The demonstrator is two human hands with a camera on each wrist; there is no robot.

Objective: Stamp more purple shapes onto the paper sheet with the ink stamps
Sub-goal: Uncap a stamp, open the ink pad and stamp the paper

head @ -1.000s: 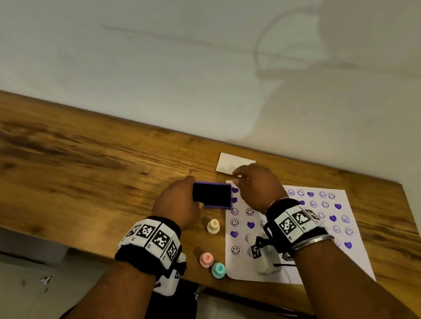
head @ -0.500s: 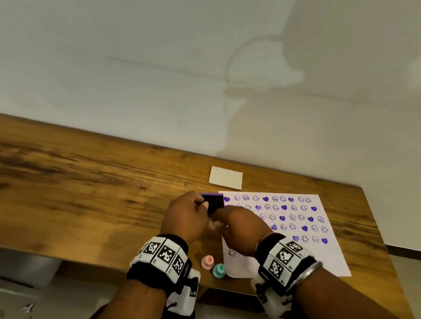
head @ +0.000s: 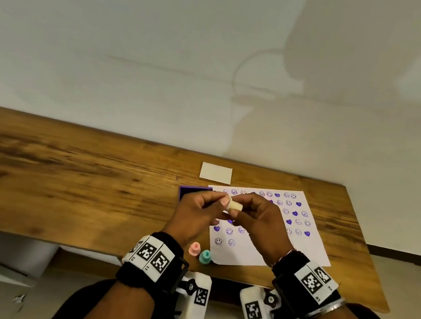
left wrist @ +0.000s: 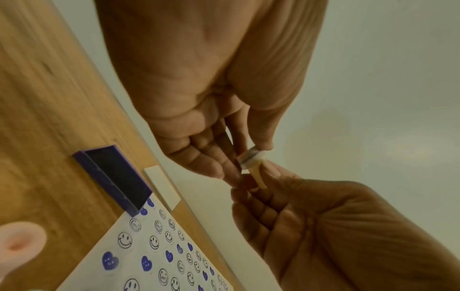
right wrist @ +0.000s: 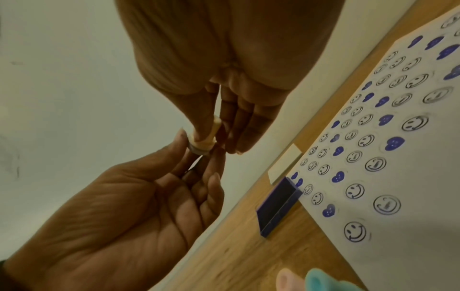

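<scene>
A small cream stamp (head: 234,206) is held in the air between both hands, above the left edge of the paper sheet (head: 286,250). My left hand (head: 224,205) pinches the stamp's whitish ring end (left wrist: 250,157) with thumb and fingertip. My right hand (head: 240,213) pinches its cream handle (right wrist: 212,132). The paper carries several purple hearts and smiley faces. An open purple ink pad (head: 190,192) lies flat on the table just left of the paper's far corner; it also shows as the ink pad (left wrist: 117,175) and the ink pad (right wrist: 276,204).
A pink stamp (head: 194,248) and a teal stamp (head: 205,256) stand near the table's front edge, left of the paper. A white card-like lid (head: 215,172) lies beyond the ink pad. The wooden table (head: 64,178) stretches left; a wall stands behind.
My left hand has set the raised ink pad down on the table. The cream stamp that stood on the table is now lifted and held by both hands.
</scene>
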